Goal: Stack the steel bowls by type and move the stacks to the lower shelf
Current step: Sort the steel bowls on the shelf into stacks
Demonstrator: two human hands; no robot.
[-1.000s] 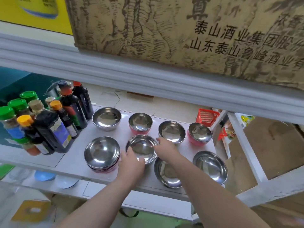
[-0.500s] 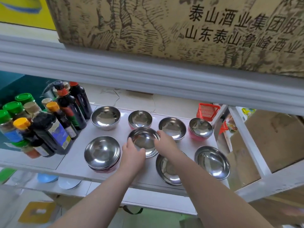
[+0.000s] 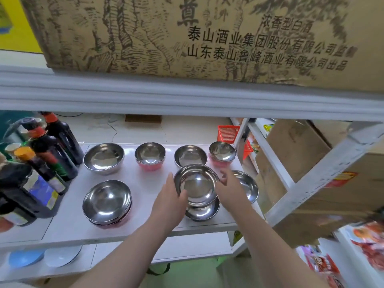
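Observation:
Both hands hold one shallow steel bowl (image 3: 196, 185) just above a similar bowl (image 3: 203, 212) at the shelf's front edge. My left hand (image 3: 169, 197) grips its left rim with the thumb inside. My right hand (image 3: 229, 187) is on its right rim. Another shallow bowl (image 3: 248, 187) lies to the right, partly hidden by my right hand. A stack of steel bowls (image 3: 107, 201) with a pink base sits front left. Along the back stand a large steel bowl (image 3: 104, 157), a pink-sided bowl (image 3: 150, 155), a steel bowl (image 3: 190, 155) and another pink-sided bowl (image 3: 222, 152).
Dark sauce bottles (image 3: 47, 154) crowd the shelf's left end. A printed carton (image 3: 187, 36) sits on the shelf above. The lower shelf (image 3: 128, 254) carries a blue plate (image 3: 25, 257) and a white plate (image 3: 62, 255). A red basket (image 3: 228, 133) and brown cartons (image 3: 301, 163) are at the right.
The bowl gripped at the shelf's middle has been lifted and carried right, and it is now over the front bowl. The view has shifted to the right.

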